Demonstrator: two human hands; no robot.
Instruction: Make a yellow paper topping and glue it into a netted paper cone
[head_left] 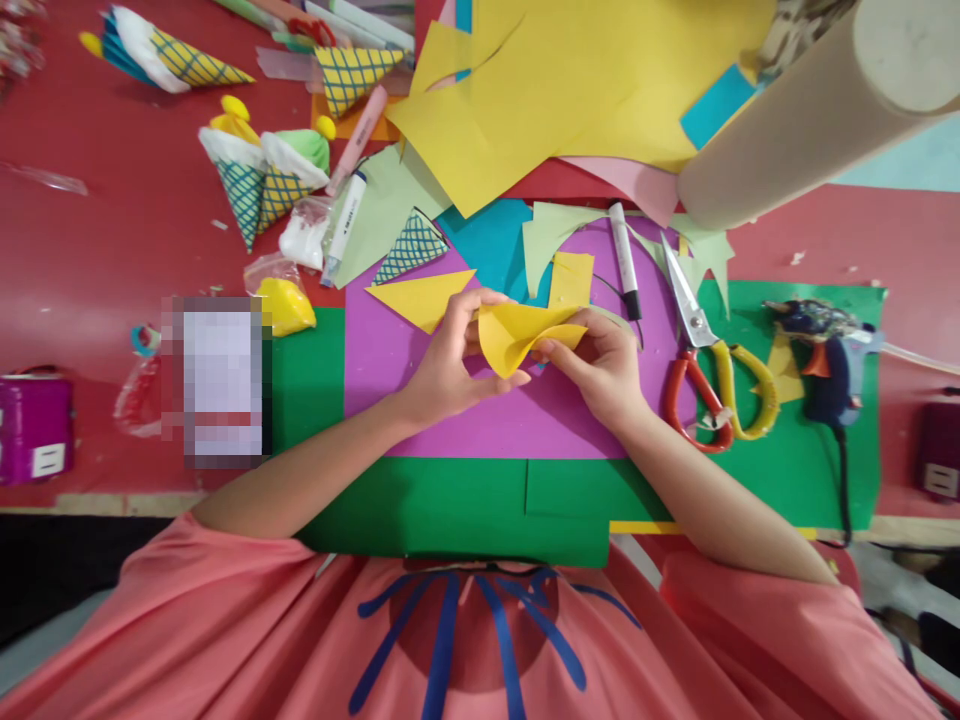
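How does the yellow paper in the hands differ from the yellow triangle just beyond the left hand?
Shape: the held paper is curled, while the yellow triangle looks flat.
Support: the right hand pinches the held paper, with the left hand at its other side; the yellow triangle lies on the purple sheet.
Outline: the held paper shows a curved edge, the yellow triangle straight ones.
Both are plain yellow.

This is a handicraft workspace, though whether in a home or a workshop cannot be told. A red-surfaced table [112, 250] bears large flat yellow craft sheets [600, 90], metal scissors with red and yellow handles [697, 325], a dark-blue glue gun [832, 385] and small white-trimmed, checked cones [240, 190].
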